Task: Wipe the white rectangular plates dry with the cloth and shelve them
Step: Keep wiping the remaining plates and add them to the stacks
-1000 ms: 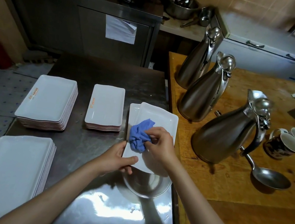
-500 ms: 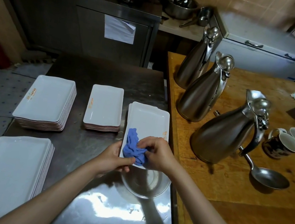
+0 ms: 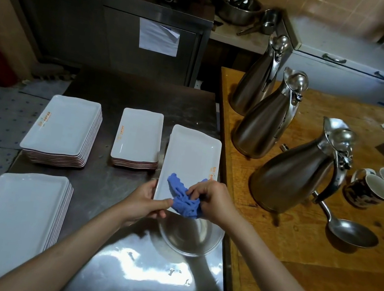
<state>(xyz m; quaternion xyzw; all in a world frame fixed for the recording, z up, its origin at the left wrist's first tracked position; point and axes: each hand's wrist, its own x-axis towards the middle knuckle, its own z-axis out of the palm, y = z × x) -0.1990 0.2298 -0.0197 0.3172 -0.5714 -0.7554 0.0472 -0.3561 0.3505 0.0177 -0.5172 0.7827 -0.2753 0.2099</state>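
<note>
Plate (image 3: pixel 191 155) now squarer, cloth (image 3: pixel 183 199) nearer its front edge, both hands' fingers (image 3: pixel 193 191) still gripping

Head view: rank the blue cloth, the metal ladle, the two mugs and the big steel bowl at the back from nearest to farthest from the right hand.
From the right hand:
1. Blue cloth, gripped in it, on the plate's near end.
2. Metal ladle, to its right on the wooden table.
3. Two mugs, farther right, beyond the ladle.
4. Big steel bowl, far back on the counter.
</note>
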